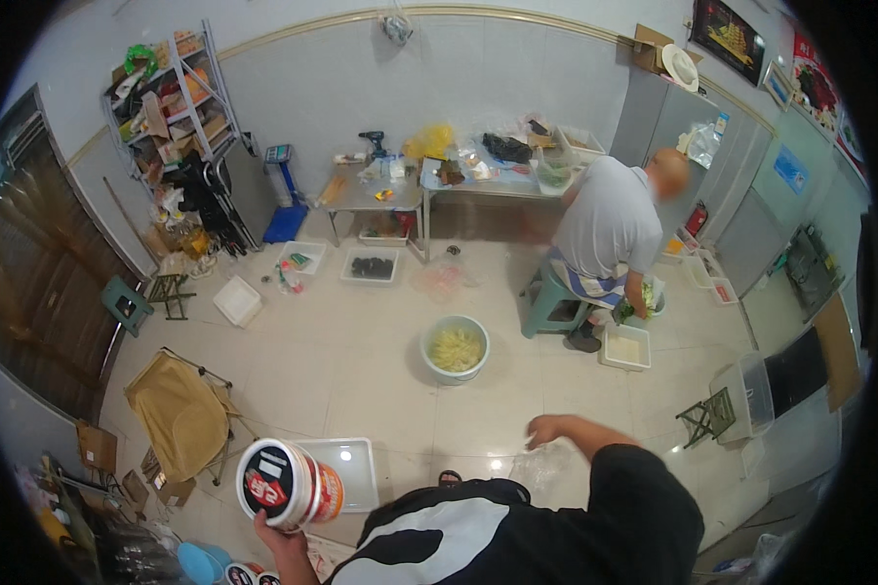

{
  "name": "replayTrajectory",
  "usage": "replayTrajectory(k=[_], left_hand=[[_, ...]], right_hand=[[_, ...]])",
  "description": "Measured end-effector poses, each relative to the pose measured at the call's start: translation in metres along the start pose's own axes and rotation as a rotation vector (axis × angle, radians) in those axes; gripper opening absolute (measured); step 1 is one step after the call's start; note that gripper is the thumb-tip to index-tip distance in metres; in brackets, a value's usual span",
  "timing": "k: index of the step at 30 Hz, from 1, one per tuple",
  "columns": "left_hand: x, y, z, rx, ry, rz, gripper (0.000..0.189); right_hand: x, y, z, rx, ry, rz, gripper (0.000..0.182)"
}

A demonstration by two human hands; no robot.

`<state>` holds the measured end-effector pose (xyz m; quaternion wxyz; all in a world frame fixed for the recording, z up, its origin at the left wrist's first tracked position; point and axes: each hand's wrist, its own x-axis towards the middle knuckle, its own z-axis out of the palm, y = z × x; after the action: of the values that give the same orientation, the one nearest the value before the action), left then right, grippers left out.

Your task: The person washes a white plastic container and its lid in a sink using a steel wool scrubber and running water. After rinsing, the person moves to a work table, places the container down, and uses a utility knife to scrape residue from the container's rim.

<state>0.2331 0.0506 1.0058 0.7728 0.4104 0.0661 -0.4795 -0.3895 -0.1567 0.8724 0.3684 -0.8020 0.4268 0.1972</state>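
My left hand (276, 540) grips a white plastic bucket (304, 512) from below. The bucket is tilted; its black lid with a red emblem faces up, and an orange label bearing writing wraps its side. Below it on the floor is a shallow white tray (362, 468). My right hand (549, 430) is stretched out to the right with fingers curled on a thin clear plastic bag (545, 466), which hangs beneath it. In front of me on the floor stands a round tub (455, 376) of pale yellow strips in liquid.
A seated person (607, 219) on a green stool (545, 307) handles leafy greens (633, 303) above a white bin (625, 362). A tan folding chair (179, 413) stands left. Cluttered tables (377, 201) line the back wall. A folding stool (710, 417) is at right.
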Motion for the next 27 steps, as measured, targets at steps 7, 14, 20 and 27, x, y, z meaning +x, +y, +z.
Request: replayTrajectory(k=[7,14,20,27], left_hand=[[0.098,-0.009,0.127,0.162,0.042,0.004,0.055],[0.263,-0.039,0.228,0.209,-0.117,-0.102,0.054],[0.415,-0.044,0.343,0.259,-0.135,-0.131,0.047],[0.522,-0.046,0.469,0.279,-0.101,-0.111,0.045]], right_hand=[[0.139,-0.079,-0.073,0.194,0.162,0.087,0.059],[0.231,0.005,-0.135,0.193,0.283,0.145,0.053],[0.256,0.063,-0.218,0.344,0.341,0.596,0.053],[0.326,0.052,-0.381,0.737,0.213,0.848,0.041]])
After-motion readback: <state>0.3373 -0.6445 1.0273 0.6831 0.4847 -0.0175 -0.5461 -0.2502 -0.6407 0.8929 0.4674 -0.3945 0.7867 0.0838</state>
